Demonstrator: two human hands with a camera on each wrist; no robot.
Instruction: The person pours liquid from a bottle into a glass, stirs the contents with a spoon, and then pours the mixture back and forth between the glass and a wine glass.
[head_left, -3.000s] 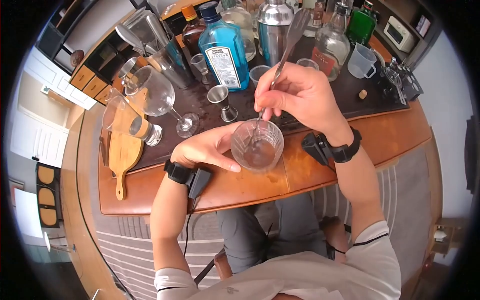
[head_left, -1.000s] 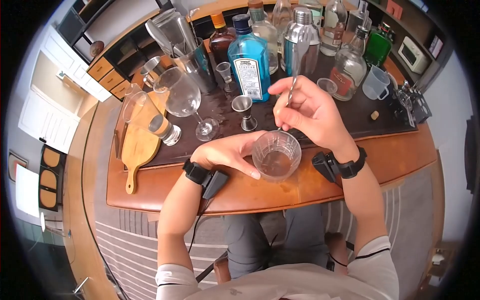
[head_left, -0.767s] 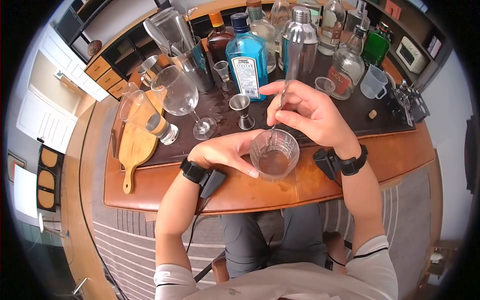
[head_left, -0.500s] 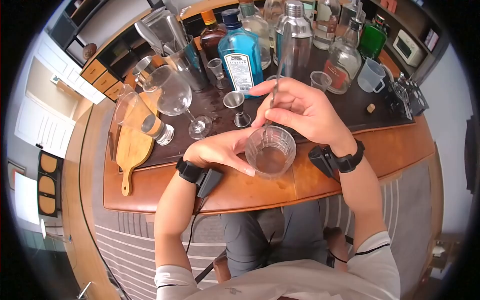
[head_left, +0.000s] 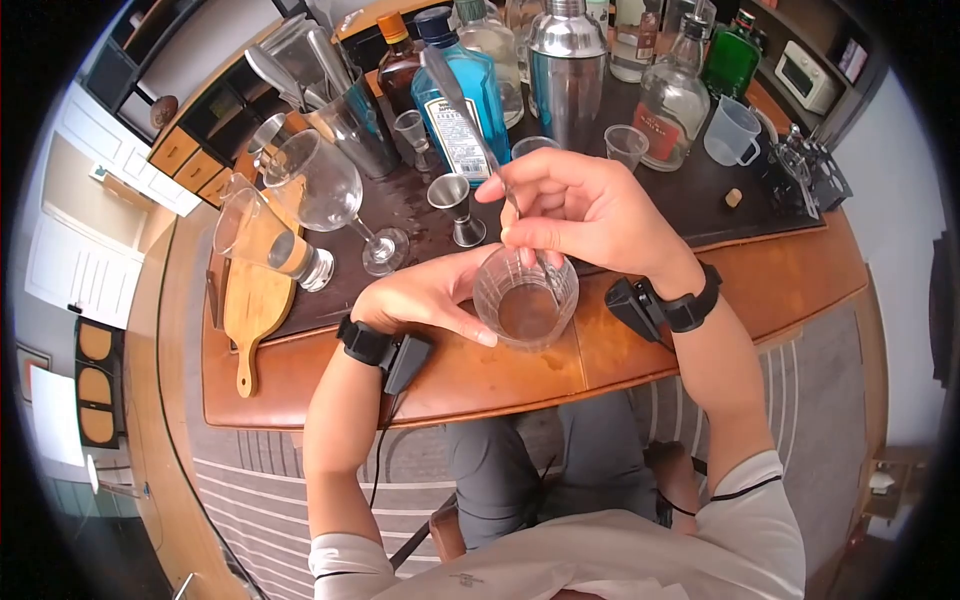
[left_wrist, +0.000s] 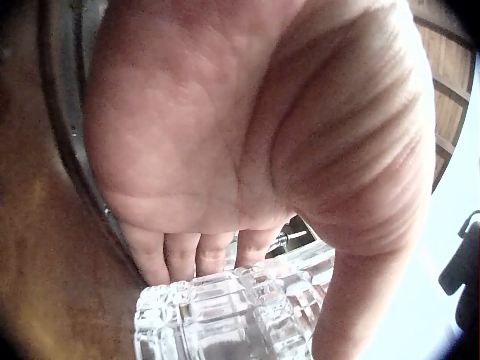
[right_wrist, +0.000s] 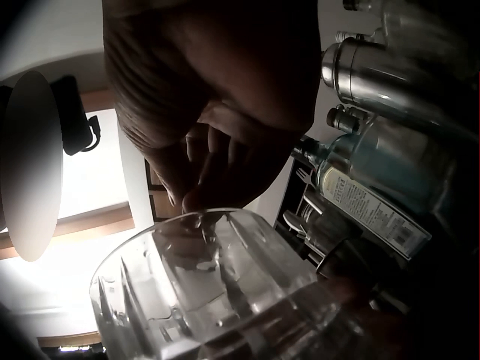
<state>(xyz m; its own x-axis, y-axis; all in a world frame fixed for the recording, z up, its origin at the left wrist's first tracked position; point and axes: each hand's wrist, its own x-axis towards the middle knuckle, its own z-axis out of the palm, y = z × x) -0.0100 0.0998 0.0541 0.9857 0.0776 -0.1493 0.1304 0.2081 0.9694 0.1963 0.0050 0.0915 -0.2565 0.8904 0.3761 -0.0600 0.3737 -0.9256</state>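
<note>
A clear cut-glass tumbler (head_left: 527, 312) with some clear liquid in it stands near the table's front edge. My left hand (head_left: 425, 298) holds it from the left, thumb at the front and fingers behind; the left wrist view shows the fingers along the ridged glass wall (left_wrist: 225, 319). Over the rim, my right hand (head_left: 595, 212) pinches the twisted stem of a metal bar spoon (head_left: 462, 105) between thumb and fingers. Its wide, fork-like end points up and to the left, while the lower end is inside the tumbler against the right side.
Behind the tumbler stand a steel jigger (head_left: 457, 210), a blue gin bottle (head_left: 465, 110) and a shaker (head_left: 567, 75). On the left are a stemmed glass (head_left: 325, 180), a tilted-looking tall glass (head_left: 262, 235) and a wooden board (head_left: 255, 310). A plastic jug (head_left: 732, 132) and cork (head_left: 733, 198) are right.
The bar spoon's top has swung from leaning right to leaning left, and its lower end has gone round to the tumbler's right side. The left hand keeps its hold; the head view has shifted.
</note>
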